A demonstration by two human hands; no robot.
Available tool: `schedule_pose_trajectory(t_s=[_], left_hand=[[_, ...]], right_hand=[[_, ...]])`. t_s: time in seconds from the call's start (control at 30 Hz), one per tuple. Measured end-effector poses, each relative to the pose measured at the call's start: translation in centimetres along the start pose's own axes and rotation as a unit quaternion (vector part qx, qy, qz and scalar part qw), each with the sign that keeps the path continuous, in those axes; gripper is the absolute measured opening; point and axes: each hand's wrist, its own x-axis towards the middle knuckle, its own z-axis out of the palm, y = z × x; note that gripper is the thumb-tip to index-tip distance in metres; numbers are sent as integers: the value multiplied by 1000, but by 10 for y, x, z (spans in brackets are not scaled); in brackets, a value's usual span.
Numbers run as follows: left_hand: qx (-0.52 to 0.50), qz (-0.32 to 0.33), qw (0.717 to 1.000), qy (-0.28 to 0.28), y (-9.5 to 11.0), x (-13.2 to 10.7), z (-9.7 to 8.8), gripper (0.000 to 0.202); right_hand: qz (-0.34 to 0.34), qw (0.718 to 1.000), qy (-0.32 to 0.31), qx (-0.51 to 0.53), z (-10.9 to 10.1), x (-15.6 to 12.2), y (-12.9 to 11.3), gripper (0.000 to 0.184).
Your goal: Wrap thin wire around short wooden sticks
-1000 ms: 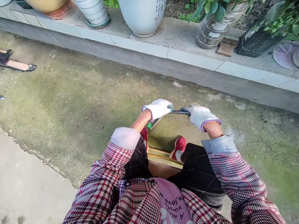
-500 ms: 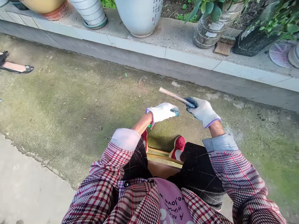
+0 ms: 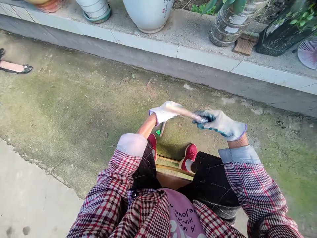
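Note:
I sit on a low stool, both hands in white gloves over mossy concrete. My right hand is closed round the dark handle of a thin pale rod, which slants up and left. The rod's far end lies across the back of my left hand and is blurred by motion. My left hand is closed on a thin grey strip that sticks out below it, with a green bit at its lower end. My red shoes rest on the ground just beneath.
A raised concrete ledge runs across the back, carrying a large white pot, other planters, a wood block and a pink fan grille. Another person's foot in a black shoe is at far left.
My right hand swung the rod up and away from the left hand, then brought it back down across the left glove. The view tilted slightly downward.

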Motion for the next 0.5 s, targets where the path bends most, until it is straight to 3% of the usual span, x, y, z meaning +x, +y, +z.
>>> schedule_pose_trajectory(t_s=[0.1,0.2,0.3,0.37,0.43,0.5], left_hand=[[-36,-3,999,-32,8,0,15,23],[-31,-7,997,-64,15,-1,21,18],[22,-22,998,-48,12,-1,13,15],[55,-19,998,-29,5,0,3,16],[77,-9,997,-18,-1,1,-5,18],[84,-5,996,-14,-6,2,-8,19]], right_hand=[[25,993,108,37,-2,11,8,60],[62,973,144,-171,2,24,18,58],[87,911,68,-398,6,29,20,51],[103,887,-6,-451,7,27,18,47],[107,890,-65,-438,7,21,16,45],[90,921,-109,-363,5,14,13,45]])
